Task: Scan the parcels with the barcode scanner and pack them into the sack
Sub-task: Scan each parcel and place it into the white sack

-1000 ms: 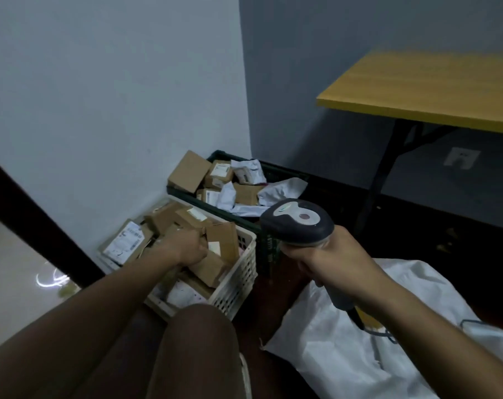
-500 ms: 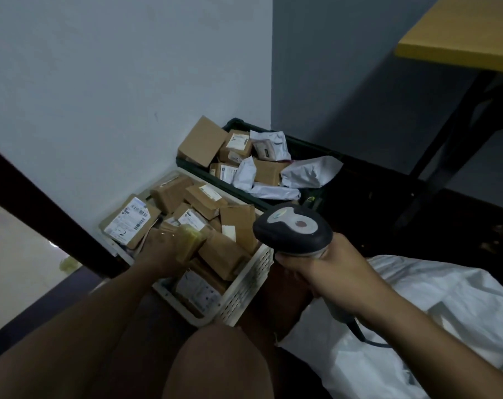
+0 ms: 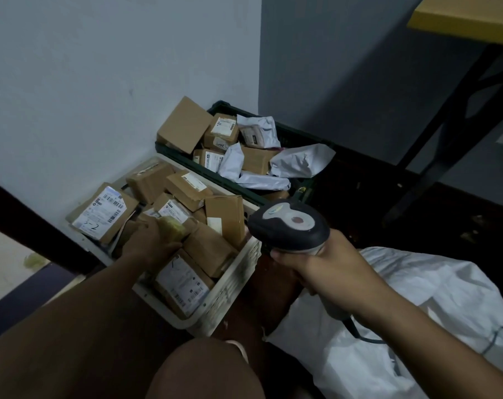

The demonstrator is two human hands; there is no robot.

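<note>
A white plastic crate (image 3: 230,286) by the wall holds several brown cardboard parcels with white labels. My left hand (image 3: 149,246) reaches into it and grips a small yellowish taped parcel (image 3: 172,227) among the boxes. My right hand (image 3: 322,266) holds the grey barcode scanner (image 3: 287,226) by its handle, just right of the crate, head pointing toward the parcels. The white sack (image 3: 417,312) lies crumpled on the floor at the lower right, under my right forearm.
A dark green crate (image 3: 308,139) behind the white one holds more boxes and white poly mailers. A yellow-topped table (image 3: 469,24) with black legs stands at the upper right. My knee (image 3: 207,370) is at the bottom centre. The wall runs close on the left.
The camera has turned left and down, bringing the crates nearer. My left hand has dug into the white crate and taken hold of a yellowish parcel. The scanner stays beside the crate.
</note>
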